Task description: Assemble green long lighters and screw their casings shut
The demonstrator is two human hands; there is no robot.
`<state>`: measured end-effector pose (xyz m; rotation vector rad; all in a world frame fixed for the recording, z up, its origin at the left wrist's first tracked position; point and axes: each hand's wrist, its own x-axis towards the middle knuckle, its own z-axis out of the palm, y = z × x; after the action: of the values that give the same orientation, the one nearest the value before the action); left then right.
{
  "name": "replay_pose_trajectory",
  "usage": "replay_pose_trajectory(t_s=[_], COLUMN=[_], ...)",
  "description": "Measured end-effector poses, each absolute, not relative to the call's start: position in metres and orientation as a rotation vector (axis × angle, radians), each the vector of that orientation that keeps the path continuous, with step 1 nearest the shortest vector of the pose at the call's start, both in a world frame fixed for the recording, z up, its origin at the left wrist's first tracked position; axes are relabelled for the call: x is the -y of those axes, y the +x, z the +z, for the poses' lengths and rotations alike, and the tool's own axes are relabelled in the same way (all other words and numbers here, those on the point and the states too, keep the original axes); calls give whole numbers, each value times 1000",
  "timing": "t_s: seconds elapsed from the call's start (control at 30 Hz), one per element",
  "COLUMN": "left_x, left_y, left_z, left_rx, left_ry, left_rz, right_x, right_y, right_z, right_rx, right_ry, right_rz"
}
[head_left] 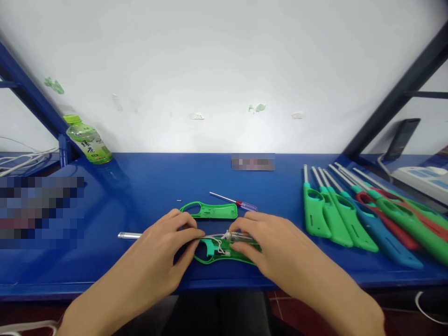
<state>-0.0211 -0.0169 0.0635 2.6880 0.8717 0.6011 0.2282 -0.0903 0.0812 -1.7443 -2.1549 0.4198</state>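
Note:
An opened green utility lighter half-shell lies in front of me, with a teal trigger and thin white wires showing inside. My left hand is closed at its left end, thumb and forefinger pinching a thin pale tube. The silver lighter barrel sticks out to the left beyond that hand. My right hand is closed on a clear fuel tank over the shell's right part; its fingers partly hide the tank. Just behind lies the other green half-shell.
A screwdriver and a tiny screw lie behind the shells. Several assembled lighters in green, blue and red lie at right. A green-labelled bottle stands back left. Blurred patches cover items at left and rear. The blue table meets a white wall.

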Motion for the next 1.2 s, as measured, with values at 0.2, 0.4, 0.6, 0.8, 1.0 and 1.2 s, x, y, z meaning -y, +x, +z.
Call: replay_pose_trajectory(t_s=[0.2, 0.4, 0.6, 0.8, 1.0, 1.2], left_x=[16, 13, 12, 12, 10, 10], left_y=[-23, -21, -21, -22, -22, -21], left_z=[64, 64, 63, 63, 60, 62], left_rx=[-834, -804, -803, -865, -897, -897], left_ry=[2734, 2785, 2792, 2766, 2757, 2668], left_rz=[680, 763, 800, 734, 762, 713], right_x=[90, 90, 91, 91, 90, 91], right_y=[227, 227, 228, 228, 229, 230], right_z=[82, 82, 81, 80, 80, 79], right_rx=[2155, 2166, 2171, 2162, 2165, 2168], right_ry=[-1745, -1743, -1726, -1712, -1700, -1684], right_rz=[436, 418, 412, 404, 397, 386])
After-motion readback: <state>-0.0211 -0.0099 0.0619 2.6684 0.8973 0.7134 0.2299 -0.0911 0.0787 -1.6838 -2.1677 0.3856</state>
